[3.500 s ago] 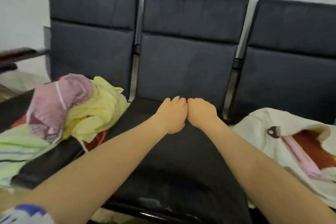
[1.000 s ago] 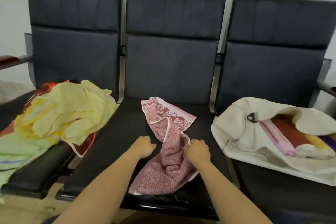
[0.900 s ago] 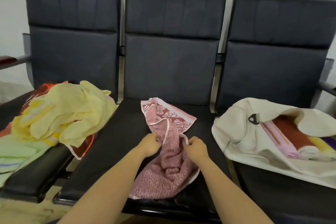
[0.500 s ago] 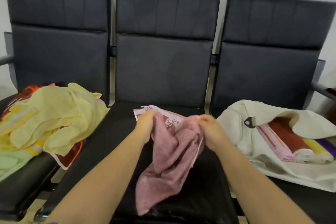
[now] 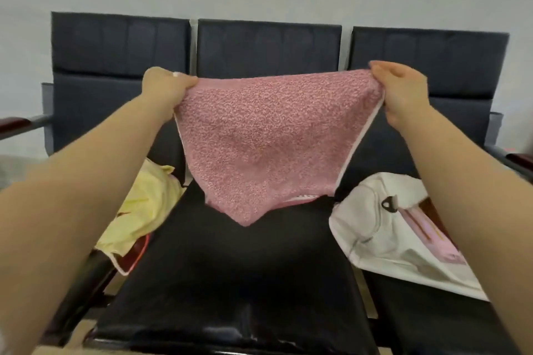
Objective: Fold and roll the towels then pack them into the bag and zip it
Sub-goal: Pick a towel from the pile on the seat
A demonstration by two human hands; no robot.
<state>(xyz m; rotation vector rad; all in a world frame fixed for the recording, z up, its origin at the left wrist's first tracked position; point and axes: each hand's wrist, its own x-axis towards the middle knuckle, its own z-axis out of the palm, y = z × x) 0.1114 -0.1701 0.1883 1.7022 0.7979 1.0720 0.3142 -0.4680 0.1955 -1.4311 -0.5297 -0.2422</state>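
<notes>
A pink speckled towel (image 5: 268, 138) hangs spread out in the air above the middle seat. My left hand (image 5: 165, 89) pinches its upper left corner and my right hand (image 5: 399, 92) pinches its upper right corner. The towel's lower edge droops to a point just over the seat. An open cream bag (image 5: 375, 228) lies on the right seat, with pink and red rolled towels partly visible inside behind my right forearm. A heap of yellow towels (image 5: 144, 210) lies on the left seat.
Three dark padded seats (image 5: 236, 277) stand in a row against a pale wall. Armrests (image 5: 17, 124) stick out at both ends. My forearms cover much of the left and right seats.
Both hands have lifted the pink towel off the middle seat and pulled apart, stretching it open by its top corners. The view has tilted upward.
</notes>
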